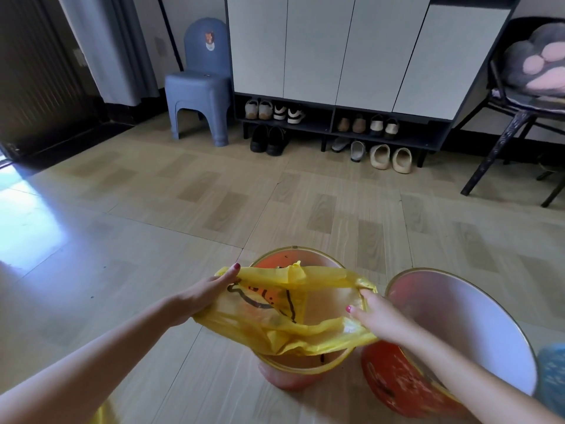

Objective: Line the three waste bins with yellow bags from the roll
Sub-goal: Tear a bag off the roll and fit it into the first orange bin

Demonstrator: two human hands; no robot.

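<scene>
- a yellow bag (284, 313) is held stretched open over the mouth of the middle bin (293, 367), an orange bin with a gold rim standing on the wooden floor (183, 215).
- the left hand (208, 293) grips the bag's left edge just outside the middle bin's rim; its thumb and fingers are pinched shut on the plastic, red-painted thumbnail on top.
- the right hand (379, 318) grips the bag's right edge, between the middle bin and its neighbour; the fingers are curled and pinching the bunched rim of the bag.
- the bag's far edge runs across the middle bin's opening with a small knot of gathered plastic at its centre; the near edge sags in folds over the near rim.
- dark line drawing shows through the thin plastic, printed on the bag or on the bin's inner wall; i cannot tell which.
- a second bin (458, 341), orange outside and white inside, stands just to the right of the middle bin, its mouth bare of any bag.
- a scrap of yellow plastic (104, 414) shows at the bottom edge, well left of the middle bin, too cut off to identify.
- beyond the middle bin, against the wall, stands a shoe cabinet (351, 50) with pairs of shoes beneath, a blue plastic chair (200, 84) to its left and a dark chair (519, 117) with a paw-shaped cushion (538, 62) to its right.
</scene>
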